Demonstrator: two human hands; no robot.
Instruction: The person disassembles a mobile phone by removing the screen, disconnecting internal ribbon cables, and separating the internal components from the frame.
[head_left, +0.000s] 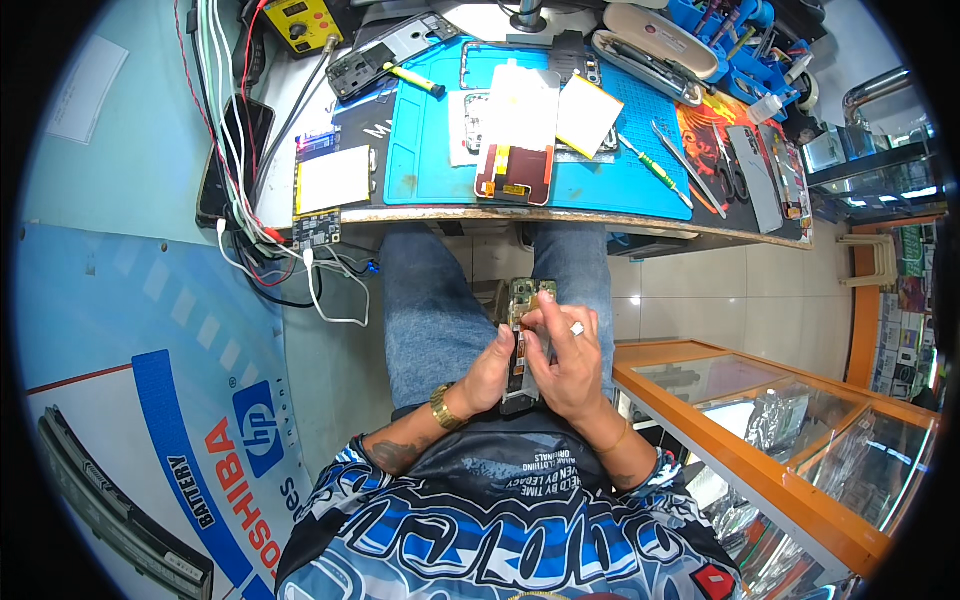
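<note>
Above my lap, between my knees, is an opened phone point(519, 352) with its circuit board and inner parts bare. My left hand point(485, 380) is closed round its left side, thumb along the edge. My right hand point(568, 368) is closed against the right side. Its thumb lies on the lower part, and its bent fingers reach over the board near the top. Whatever small part may lie under those fingertips is hidden. A ring sits on one right finger, and a gold watch point(444, 408) is on my left wrist.
Ahead stands a workbench with a blue mat point(420, 150), bearing a phone screen point(520, 120), batteries, a green screwdriver point(655, 170) and tweezers point(690, 165). Cables point(235, 150) hang off its left end. A glass display case point(760, 420) stands at my right, a printed panel point(180, 430) at my left.
</note>
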